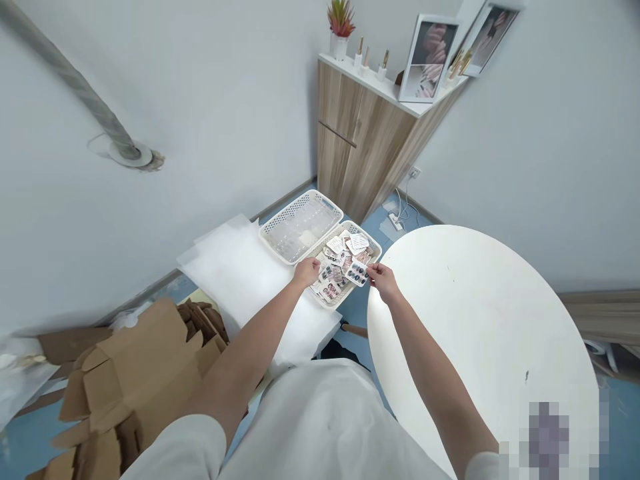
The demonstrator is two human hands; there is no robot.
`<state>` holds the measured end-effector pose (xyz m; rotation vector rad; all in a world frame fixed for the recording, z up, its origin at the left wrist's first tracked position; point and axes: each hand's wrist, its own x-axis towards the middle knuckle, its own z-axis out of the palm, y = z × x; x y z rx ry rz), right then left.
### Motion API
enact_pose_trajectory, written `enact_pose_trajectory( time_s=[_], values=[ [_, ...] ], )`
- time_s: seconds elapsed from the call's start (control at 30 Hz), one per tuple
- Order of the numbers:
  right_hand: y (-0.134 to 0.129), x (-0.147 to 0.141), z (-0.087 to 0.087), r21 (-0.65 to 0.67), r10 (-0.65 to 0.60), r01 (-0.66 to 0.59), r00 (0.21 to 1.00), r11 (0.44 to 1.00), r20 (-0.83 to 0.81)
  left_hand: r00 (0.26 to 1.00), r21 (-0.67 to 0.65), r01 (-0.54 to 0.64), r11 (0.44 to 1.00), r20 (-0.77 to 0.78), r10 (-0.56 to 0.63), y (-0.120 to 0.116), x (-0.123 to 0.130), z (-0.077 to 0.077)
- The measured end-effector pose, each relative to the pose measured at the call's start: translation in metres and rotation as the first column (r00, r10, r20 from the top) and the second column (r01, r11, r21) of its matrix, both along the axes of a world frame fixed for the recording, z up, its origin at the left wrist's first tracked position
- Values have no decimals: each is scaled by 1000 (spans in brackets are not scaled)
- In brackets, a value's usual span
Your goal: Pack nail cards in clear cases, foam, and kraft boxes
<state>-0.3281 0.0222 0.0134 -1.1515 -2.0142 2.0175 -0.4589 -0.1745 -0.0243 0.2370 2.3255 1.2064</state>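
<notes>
My right hand (383, 280) pinches the edge of a small white card (358, 273) with rows of dark, colourful nail-like pieces. The card is over the right side of a white plastic basket (376, 248) filled with many similar cards (336, 245). At the basket's left rim is my left hand (307, 272), its fingers closed; what they grip, if anything, is hidden. Behind and to the left, a second white basket (265, 235) holds clear or pale flat packets.
A round white table (480, 313) stands at the right. White foam-like sheets (250, 267) lie under the baskets. Flattened cardboard boxes (145, 360) are piled at the lower left. Behind stands a wooden cabinet (360, 127) with a plant, bottles and picture frames; cables lie on the floor beside it.
</notes>
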Motion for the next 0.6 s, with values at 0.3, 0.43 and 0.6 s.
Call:
enact_pose_trajectory(
  time_s=[0.3, 0.43, 0.6],
  values=[
    [-13, 3, 10, -138, -64, 54, 995, 989, -73, 998, 223, 60, 973, 2, -62, 11, 41, 19],
    [-29, 20, 31, -176, -44, 21, 990, 984, -131, 984, 470, -48, 882, 176, -40, 6, 76, 37],
    [-55, 61, 52, -156, -18, -10, 984, 988, -176, 962, 563, -127, 817, 269, -36, -14, 118, 50]
  ],
)
